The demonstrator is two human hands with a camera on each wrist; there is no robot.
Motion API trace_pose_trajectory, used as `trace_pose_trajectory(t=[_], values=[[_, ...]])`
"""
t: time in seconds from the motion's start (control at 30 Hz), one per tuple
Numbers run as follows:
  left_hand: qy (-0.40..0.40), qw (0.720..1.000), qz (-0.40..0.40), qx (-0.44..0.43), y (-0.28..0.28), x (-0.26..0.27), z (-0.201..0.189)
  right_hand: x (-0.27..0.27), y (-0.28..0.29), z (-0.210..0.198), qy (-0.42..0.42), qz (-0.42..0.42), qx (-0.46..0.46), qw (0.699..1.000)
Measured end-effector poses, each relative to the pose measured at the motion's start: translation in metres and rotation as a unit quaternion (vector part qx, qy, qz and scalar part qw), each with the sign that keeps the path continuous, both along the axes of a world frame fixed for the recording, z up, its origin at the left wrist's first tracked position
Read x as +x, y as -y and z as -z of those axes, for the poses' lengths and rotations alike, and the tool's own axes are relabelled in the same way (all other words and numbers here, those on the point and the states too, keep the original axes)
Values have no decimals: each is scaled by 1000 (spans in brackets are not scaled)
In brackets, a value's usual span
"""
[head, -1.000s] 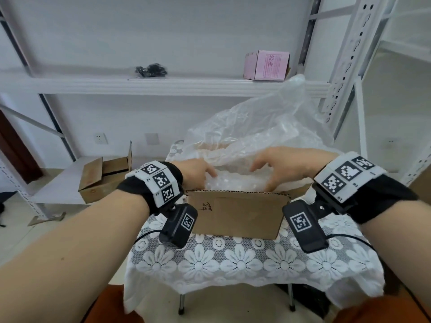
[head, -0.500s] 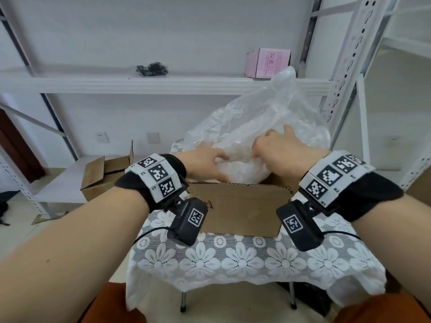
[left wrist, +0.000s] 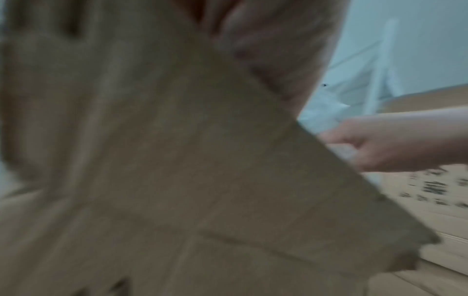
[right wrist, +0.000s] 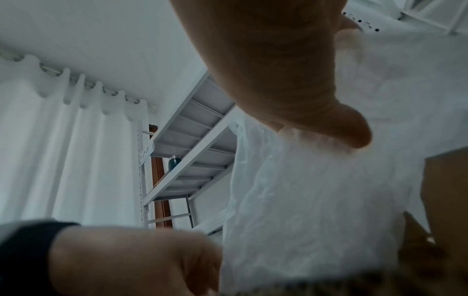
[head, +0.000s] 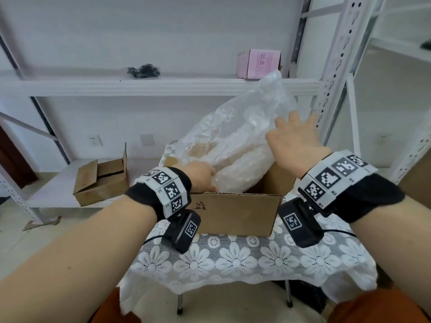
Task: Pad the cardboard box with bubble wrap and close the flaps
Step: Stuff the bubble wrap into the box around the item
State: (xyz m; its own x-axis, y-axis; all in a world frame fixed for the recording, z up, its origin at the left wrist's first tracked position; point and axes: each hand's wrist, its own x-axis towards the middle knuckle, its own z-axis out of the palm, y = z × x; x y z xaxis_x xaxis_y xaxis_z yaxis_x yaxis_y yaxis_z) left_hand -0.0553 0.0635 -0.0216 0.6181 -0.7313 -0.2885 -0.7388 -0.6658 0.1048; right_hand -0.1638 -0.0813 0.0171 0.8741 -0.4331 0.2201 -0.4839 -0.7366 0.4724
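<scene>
An open cardboard box [head: 235,214] stands on the lace-covered table, its near flap upright. A big crumpled bundle of clear bubble wrap [head: 238,141] sticks up out of it and leans to the right. My left hand [head: 201,176] is low at the wrap's left base, just inside the box rim, with its fingers hidden behind the plastic. My right hand [head: 295,136] lies flat on the wrap's upper right side, fingers straight and spread. In the right wrist view the thumb [right wrist: 336,124] presses into the wrap [right wrist: 316,200]. A blurred box flap [left wrist: 177,160] fills the left wrist view.
White metal shelving stands behind the table with a pink carton [head: 257,64] and a black bundle [head: 143,71] on its upper shelf. A second open cardboard box [head: 102,180] sits on the low shelf at the left. An upright shelf post [head: 335,66] is close beside my right hand.
My right hand has risen from the box rim to the upper right side of the wrap and spread flat. The wrap now stands taller. My left hand has stayed low at the left.
</scene>
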Motion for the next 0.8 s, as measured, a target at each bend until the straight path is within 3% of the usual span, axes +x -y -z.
trace_pose_trajectory(t=[0.1,0.23,0.33,0.4,0.53,0.67,0.8], values=[[-1,997,20,-75,10,-6,-11,8,-3,4,24,-43,46,998],[-49,988,16,-149,22,-12,-12,22,-1,10,152,-151,126,969],[-26,988,-18,-148,26,-9,-1,25,4,19,226,-194,231,926],[-2,990,-38,-137,24,-6,-3,23,4,22,266,-186,233,917],[0,988,-72,-138,19,3,-6,19,3,14,272,-172,226,919],[-69,978,-96,-172,16,15,-5,18,3,12,224,-170,382,880],[-144,968,-79,-187,7,9,-2,24,4,12,218,-160,448,852]])
